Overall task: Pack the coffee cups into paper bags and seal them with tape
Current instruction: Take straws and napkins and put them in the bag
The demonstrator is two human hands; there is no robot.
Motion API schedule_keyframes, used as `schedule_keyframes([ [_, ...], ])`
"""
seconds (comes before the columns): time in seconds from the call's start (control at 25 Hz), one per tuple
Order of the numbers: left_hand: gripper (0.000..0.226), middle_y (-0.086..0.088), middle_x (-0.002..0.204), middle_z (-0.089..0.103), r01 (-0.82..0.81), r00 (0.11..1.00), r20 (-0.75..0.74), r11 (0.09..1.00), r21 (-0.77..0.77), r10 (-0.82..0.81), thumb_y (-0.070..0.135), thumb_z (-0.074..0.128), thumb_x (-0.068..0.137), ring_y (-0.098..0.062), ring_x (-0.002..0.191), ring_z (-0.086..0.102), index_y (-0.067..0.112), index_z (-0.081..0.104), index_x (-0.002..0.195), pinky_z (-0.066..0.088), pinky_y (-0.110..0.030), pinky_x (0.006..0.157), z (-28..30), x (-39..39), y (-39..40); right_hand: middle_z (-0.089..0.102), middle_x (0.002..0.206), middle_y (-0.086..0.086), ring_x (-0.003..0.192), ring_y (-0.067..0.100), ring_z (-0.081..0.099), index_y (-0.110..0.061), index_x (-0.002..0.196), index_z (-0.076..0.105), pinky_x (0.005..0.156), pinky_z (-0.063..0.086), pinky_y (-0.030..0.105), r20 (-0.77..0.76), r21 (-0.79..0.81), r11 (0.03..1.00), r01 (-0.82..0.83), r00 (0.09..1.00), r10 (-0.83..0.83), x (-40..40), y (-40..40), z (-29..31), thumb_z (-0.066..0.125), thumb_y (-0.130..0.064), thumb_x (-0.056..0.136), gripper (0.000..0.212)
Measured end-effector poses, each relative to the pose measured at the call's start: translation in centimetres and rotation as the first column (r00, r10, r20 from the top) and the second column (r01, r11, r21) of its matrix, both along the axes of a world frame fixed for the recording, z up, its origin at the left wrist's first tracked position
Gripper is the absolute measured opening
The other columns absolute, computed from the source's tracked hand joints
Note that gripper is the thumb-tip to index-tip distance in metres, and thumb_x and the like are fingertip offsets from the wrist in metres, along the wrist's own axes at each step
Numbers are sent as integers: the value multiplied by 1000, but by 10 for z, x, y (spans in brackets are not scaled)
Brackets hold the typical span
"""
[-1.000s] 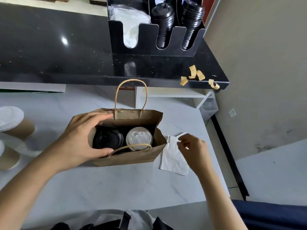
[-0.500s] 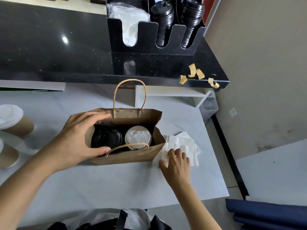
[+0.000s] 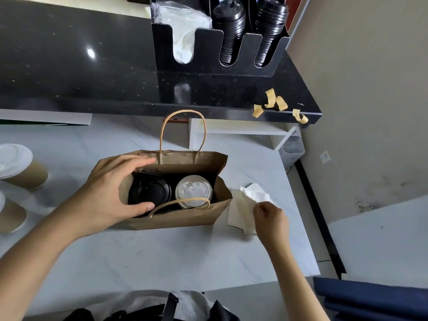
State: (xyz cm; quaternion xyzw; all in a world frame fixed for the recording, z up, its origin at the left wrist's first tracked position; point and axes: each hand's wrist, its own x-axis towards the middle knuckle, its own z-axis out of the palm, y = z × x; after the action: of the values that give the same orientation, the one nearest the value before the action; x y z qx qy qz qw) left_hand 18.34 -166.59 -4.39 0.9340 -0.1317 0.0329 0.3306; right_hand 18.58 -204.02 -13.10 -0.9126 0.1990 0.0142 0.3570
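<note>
Left hand (image 3: 108, 191) grips the paper bag (image 3: 180, 216) mouth; right hand (image 3: 271, 221) pinches a napkin (image 3: 253, 193).

Left forearm stretched in from the lower left, left grip (image 3: 108, 191) curved round the end of the paper bag (image 3: 180, 218), right forearm angled up from below, right grip (image 3: 272, 220) curled, napkin (image 3: 254, 193) pinched at fingertips

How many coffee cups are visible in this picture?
4. In the bag: black-lid cup, white-lid cup. On the table at the left edge: far cup and near cup, both partly cut off. More may be hidden.
</note>
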Motion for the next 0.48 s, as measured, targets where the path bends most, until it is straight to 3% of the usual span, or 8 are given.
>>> schedule_keyframes([
  [0.16, 89, 30, 144, 44, -10, 1000, -11, 1000, 1, 10, 68, 71, 60, -11, 140, 35, 44, 49, 143, 32, -37, 115, 2, 0, -1, 67, 73, 3, 69, 22, 60, -14, 83, 67, 59, 42, 30, 89, 157, 978, 140, 984, -155, 8, -4, 19, 55, -16, 99, 20],
  [0.36, 91, 30, 144, 43, -12, 999, -34, 1000, 9, 13, 68, 72, 59, -11, 140, 34, 45, 47, 144, 33, -42, 117, 6, -1, -2, 63, 73, 1, 64, 14, 53, -14, 86, 65, 64, 42, 30, 292, 289, 936, 200, 913, -285, 24, 4, 64, 57, -16, 101, 17],
  [0.48, 93, 32, 145, 40, -13, 998, -65, 1000, 10, 14, 69, 73, 59, -8, 142, 31, 46, 45, 144, 32, -41, 118, 10, -2, -3, 62, 70, -5, 60, 3, 52, -13, 87, 68, 62, 44, 20, 410, 384, 907, 175, 848, -337, 31, 13, 99, 60, -16, 101, 16],
])
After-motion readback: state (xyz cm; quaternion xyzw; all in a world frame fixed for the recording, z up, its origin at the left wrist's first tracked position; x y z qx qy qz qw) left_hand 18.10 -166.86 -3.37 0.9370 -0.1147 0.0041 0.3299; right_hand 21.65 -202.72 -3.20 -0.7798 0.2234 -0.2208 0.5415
